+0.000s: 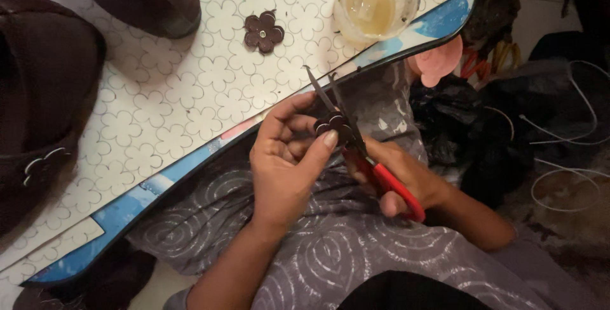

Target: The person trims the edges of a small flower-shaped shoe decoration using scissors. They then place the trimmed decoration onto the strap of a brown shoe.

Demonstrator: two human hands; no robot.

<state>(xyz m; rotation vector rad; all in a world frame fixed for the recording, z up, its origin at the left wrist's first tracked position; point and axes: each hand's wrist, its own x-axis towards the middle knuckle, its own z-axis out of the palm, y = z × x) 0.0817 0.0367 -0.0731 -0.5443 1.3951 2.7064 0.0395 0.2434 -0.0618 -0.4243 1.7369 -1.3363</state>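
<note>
A small dark-brown flower-shaped cutout (332,125) is pinched in the left hand (286,157), held steady for trimming. Red-handled scissors (356,141), blades parted, are gripped by the right hand (397,179) at four o'clock.

Dim, warm indoor light; corners fall to shadow. A white board (159,106) cut through with flower-shaped outlines fills the upper left, lying slantwise, its blue underlayer (121,211) and dark edge showing along the lower side. Grey fabric with pale swirl print (330,246) spreads beneath. Dark brown hats (44,94) lie at left and top. Right side: black plastic bags (470,132), loose white cord (565,170), patch of pale floor (540,17).
</note>
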